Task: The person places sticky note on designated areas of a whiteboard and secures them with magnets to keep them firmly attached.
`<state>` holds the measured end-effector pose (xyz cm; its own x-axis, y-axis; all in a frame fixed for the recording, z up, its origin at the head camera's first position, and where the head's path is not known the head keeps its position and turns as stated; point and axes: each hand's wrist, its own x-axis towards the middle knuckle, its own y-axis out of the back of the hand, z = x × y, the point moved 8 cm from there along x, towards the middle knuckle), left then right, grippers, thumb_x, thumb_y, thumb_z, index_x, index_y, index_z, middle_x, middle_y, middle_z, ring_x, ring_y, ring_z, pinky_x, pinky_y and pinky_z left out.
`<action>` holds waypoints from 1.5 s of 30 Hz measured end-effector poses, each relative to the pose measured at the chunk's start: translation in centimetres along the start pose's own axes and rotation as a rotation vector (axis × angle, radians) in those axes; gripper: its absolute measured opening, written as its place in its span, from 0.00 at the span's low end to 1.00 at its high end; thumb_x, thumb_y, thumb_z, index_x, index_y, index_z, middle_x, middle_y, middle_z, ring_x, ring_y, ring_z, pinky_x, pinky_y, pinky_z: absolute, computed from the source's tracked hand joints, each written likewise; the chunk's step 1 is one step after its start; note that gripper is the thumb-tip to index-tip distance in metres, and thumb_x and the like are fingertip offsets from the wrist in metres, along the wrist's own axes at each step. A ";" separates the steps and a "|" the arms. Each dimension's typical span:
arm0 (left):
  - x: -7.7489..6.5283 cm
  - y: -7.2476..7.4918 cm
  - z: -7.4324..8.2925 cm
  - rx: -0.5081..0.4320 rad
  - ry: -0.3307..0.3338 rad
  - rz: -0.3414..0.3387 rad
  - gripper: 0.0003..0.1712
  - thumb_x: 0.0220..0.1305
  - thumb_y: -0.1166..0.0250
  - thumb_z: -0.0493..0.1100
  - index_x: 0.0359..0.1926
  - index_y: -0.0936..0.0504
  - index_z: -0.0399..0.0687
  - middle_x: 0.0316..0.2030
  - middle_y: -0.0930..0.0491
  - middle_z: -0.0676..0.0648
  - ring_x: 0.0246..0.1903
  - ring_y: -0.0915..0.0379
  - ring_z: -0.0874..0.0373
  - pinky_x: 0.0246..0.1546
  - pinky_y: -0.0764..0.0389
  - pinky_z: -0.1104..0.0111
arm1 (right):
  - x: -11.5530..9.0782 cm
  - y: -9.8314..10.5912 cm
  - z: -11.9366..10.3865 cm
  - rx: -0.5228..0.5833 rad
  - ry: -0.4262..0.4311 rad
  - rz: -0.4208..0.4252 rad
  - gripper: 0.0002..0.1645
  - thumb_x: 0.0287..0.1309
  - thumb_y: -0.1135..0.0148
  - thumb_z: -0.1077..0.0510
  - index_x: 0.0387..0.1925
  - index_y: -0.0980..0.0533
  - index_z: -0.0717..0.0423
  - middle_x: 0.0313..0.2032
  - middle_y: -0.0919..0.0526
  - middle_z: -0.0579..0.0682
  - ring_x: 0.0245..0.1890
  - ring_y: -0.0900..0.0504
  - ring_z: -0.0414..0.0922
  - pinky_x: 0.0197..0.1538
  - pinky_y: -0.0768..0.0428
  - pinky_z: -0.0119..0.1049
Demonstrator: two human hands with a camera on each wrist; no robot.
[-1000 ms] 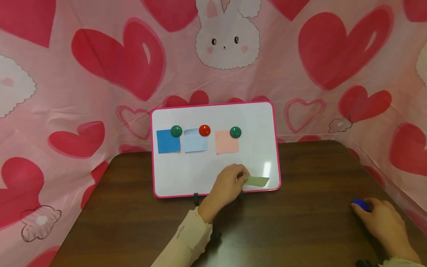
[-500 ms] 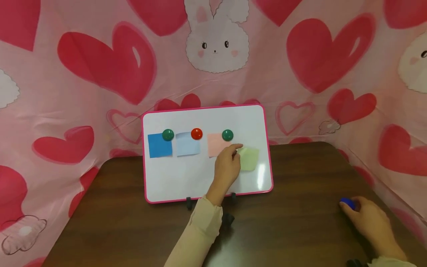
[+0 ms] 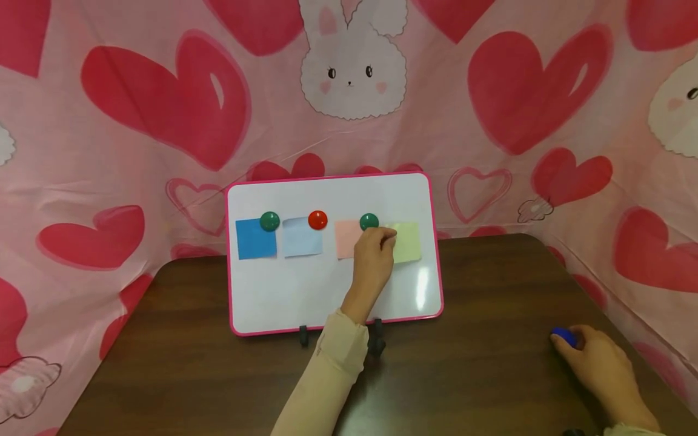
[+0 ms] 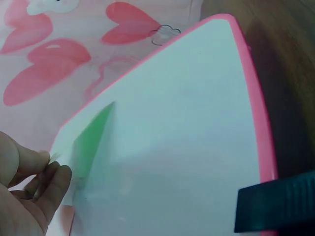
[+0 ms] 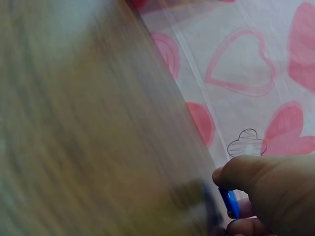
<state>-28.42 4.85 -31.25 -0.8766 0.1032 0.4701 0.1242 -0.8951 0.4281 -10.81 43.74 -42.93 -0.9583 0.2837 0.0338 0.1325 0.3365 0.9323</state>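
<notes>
My left hand (image 3: 374, 257) pinches a light green paper note (image 3: 408, 243) by its upper left corner, against the right part of a whiteboard (image 3: 283, 297). In the left wrist view the green note (image 4: 92, 140) stands partly off the board, at an angle. To its left hang a pink note (image 3: 345, 242), a pale blue note (image 3: 302, 239) and a blue note (image 3: 255, 241). Green magnets (image 3: 269, 221) top the blue and pink notes; a red magnet (image 3: 317, 220) tops the pale blue one. My right hand (image 3: 602, 369) holds a blue magnet (image 3: 564, 336) between thumb and fingers.
The pink-framed whiteboard leans on a stand with black holders (image 3: 303, 336) on a dark wooden table (image 3: 469, 363). Behind it hangs a pink cloth (image 3: 431, 133) with hearts and a rabbit.
My left hand has raised the green note from the board's lower right to the level of the other notes, turning it flatter to the board. The right hand keeps the blue magnet.
</notes>
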 end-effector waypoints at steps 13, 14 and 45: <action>0.2 -1.2 0.1 0.210 -0.039 -0.092 0.20 0.71 0.42 0.32 0.62 0.19 0.42 0.54 0.23 0.43 0.51 0.21 0.51 0.44 0.20 0.64 | -0.2 0.1 -0.5 -0.005 -0.014 0.008 0.37 0.70 0.41 0.42 0.51 0.30 0.78 0.45 0.25 0.79 0.44 0.26 0.77 0.40 0.28 0.67; 0.2 -1.2 0.1 0.207 -0.044 -0.095 0.21 0.71 0.42 0.32 0.62 0.19 0.42 0.54 0.23 0.43 0.51 0.21 0.51 0.44 0.20 0.64 | -0.2 0.1 -0.6 -0.004 -0.013 0.006 0.37 0.70 0.41 0.42 0.51 0.30 0.78 0.45 0.25 0.79 0.44 0.26 0.77 0.40 0.28 0.67; -0.5 -2.9 1.6 0.457 -0.174 -0.108 0.25 0.67 0.38 0.30 0.65 0.27 0.33 0.65 0.38 0.35 0.29 0.22 0.55 0.25 0.22 0.72 | -0.2 0.2 -0.5 0.003 -0.026 0.006 0.37 0.69 0.40 0.42 0.51 0.29 0.77 0.45 0.24 0.79 0.43 0.24 0.76 0.38 0.27 0.66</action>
<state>-27.65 8.05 -31.48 -0.8100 0.2903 0.5096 0.2623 -0.5978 0.7575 -10.71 43.32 -42.60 -0.9506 0.3090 0.0301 0.1393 0.3377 0.9309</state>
